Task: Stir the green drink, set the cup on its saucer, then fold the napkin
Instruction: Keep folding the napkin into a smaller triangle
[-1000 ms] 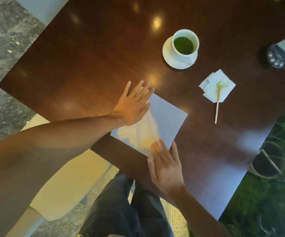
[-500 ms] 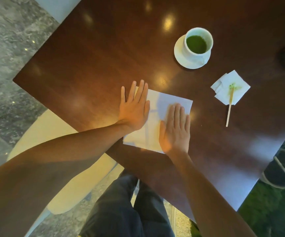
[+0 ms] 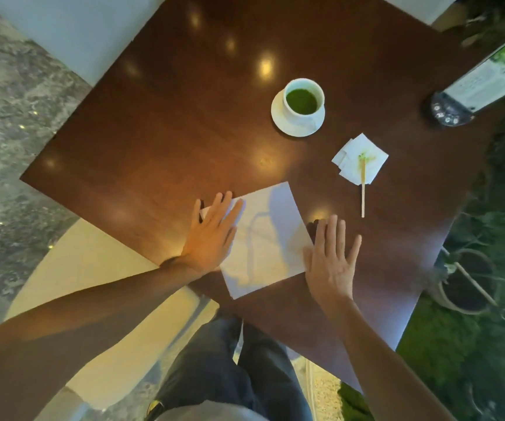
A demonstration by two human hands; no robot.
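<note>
One white paper napkin, square, lying flat near table front edge. Left hand flat, fingers spread, pressing napkin's left side; right hand flat, released, at its right edge. One white round cup of green drink seated on saucer. One wooden stirrer across one small folded napkin. Table dark, glossy wood.

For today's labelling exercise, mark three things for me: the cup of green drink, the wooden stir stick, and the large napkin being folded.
cup (image 3: 304, 100), head view, on the green drink's surface inside it.
stir stick (image 3: 362, 196), head view, on the bare wooden shaft.
large napkin (image 3: 271, 238), head view, on its flat middle between the hands.
</note>
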